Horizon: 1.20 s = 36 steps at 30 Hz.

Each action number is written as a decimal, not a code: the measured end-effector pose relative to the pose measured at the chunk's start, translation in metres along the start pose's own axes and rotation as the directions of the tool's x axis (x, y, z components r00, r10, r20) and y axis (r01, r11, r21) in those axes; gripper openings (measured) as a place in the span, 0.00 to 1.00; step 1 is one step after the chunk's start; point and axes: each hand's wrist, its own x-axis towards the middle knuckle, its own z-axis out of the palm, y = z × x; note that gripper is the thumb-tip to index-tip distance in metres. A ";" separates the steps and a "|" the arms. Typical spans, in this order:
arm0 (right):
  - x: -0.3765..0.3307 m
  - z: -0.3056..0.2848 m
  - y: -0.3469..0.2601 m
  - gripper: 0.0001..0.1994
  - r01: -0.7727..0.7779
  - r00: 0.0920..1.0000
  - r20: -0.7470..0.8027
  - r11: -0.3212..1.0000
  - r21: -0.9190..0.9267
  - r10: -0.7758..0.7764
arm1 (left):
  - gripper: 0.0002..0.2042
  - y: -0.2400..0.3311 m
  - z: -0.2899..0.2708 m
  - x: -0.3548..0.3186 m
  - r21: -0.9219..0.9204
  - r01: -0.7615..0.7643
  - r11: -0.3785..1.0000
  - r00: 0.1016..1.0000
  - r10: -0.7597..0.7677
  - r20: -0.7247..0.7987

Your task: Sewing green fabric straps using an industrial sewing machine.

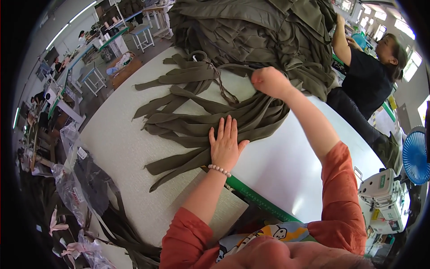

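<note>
Long dark olive fabric strips (192, 123) lie fanned out in a loose bundle across the worktable, their ends pointing left. My left hand (226, 143) rests flat on them, fingers stretched out and a beaded bracelet at the wrist. Further back and to the right, my right hand (270, 83) is closed in a fist above the curved end of the bundle. One narrow strip (235, 67) runs from the left into that fist; its gripped part is hidden by the fingers. A thin twisted tie (224, 87) lies among the strips.
A large heap of olive fabric (255, 36) covers the table's far side. The pale worktable (121, 148) has a green edge (264, 204) near me. A sewing machine (383, 197) and blue fan (416, 157) stand right. A co-worker (369, 76) is beyond. Plastic bags (74, 179) hang left.
</note>
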 end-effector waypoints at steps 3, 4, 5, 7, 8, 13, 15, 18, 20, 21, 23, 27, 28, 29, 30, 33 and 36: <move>0.035 0.033 -0.006 0.21 0.004 0.994 -0.110 0.999 -0.044 -0.009 | 0.36 0.001 0.000 0.003 0.000 -0.006 1.000 1.000 0.006 -0.007; 0.047 0.046 -0.004 0.24 0.045 0.989 -0.138 0.995 -0.089 -0.057 | 0.36 0.003 -0.001 0.004 -0.008 -0.015 1.000 1.000 0.015 -0.009; 0.056 0.052 -0.010 0.28 0.091 0.982 -0.155 0.987 -0.133 -0.111 | 0.36 0.004 0.000 0.003 -0.018 -0.013 1.000 1.000 0.013 -0.007; 0.079 0.060 -0.019 0.30 0.117 0.974 -0.180 0.985 -0.124 -0.139 | 0.36 0.002 0.001 0.003 -0.010 -0.005 1.000 1.000 0.005 -0.010; 0.092 0.061 -0.027 0.32 0.131 0.967 -0.202 0.984 -0.118 -0.153 | 0.36 0.001 0.000 0.003 -0.013 -0.007 1.000 1.000 0.007 -0.009; 0.147 0.063 -0.050 0.37 0.250 0.926 -0.203 0.919 -0.305 -0.319 | 0.36 0.002 -0.003 0.003 -0.014 -0.003 1.000 1.000 0.003 -0.013; 0.160 0.069 -0.054 0.36 0.242 0.921 -0.212 0.906 -0.346 -0.327 | 0.35 0.002 -0.001 0.002 -0.007 -0.001 1.000 1.000 0.001 -0.018; 0.173 0.074 -0.058 0.35 0.216 0.915 -0.228 0.881 -0.422 -0.333 | 0.35 0.002 0.000 0.001 0.002 -0.003 1.000 1.000 0.003 -0.019; 0.175 0.076 -0.058 0.27 0.230 0.923 -0.172 0.854 -0.467 -0.343 | 0.35 0.003 -0.002 -0.001 0.000 -0.003 1.000 1.000 0.003 -0.009; 0.176 0.077 -0.058 0.23 0.236 0.928 -0.145 0.840 -0.489 -0.344 | 0.35 0.002 -0.002 0.000 -0.001 -0.005 1.000 1.000 0.005 -0.003; 0.179 0.076 -0.056 0.22 0.314 0.913 -0.073 0.806 -0.501 -0.401 | 0.35 0.001 -0.003 0.001 0.002 -0.002 1.000 1.000 0.002 -0.007; 0.178 0.078 -0.052 0.18 0.507 0.831 0.075 0.695 -0.510 -0.551 | 0.34 0.002 -0.003 0.002 0.005 -0.009 1.000 1.000 0.009 -0.015; 0.176 0.079 -0.051 0.19 0.556 0.791 0.083 0.655 -0.511 -0.607 | 0.34 0.003 -0.003 0.003 0.005 -0.009 1.000 1.000 0.009 -0.017; 0.174 0.080 -0.050 0.19 0.602 0.747 0.091 0.613 -0.512 -0.658 | 0.34 0.003 -0.003 0.003 0.005 -0.011 1.000 1.000 0.011 -0.021; 0.172 0.080 -0.050 0.19 0.599 0.749 0.089 0.614 -0.515 -0.656 | 0.34 0.003 -0.002 0.004 0.004 -0.015 1.000 1.000 0.015 -0.024; 0.156 0.084 -0.050 0.19 0.555 0.819 0.145 0.703 -0.444 -0.555 | 0.32 0.002 0.001 0.001 -0.034 -0.009 0.999 0.999 0.007 -0.049; 0.128 0.089 -0.050 0.15 0.573 0.805 0.126 0.707 -0.415 -0.580 | 0.30 0.003 0.000 0.001 -0.104 0.033 0.994 0.999 -0.034 -0.010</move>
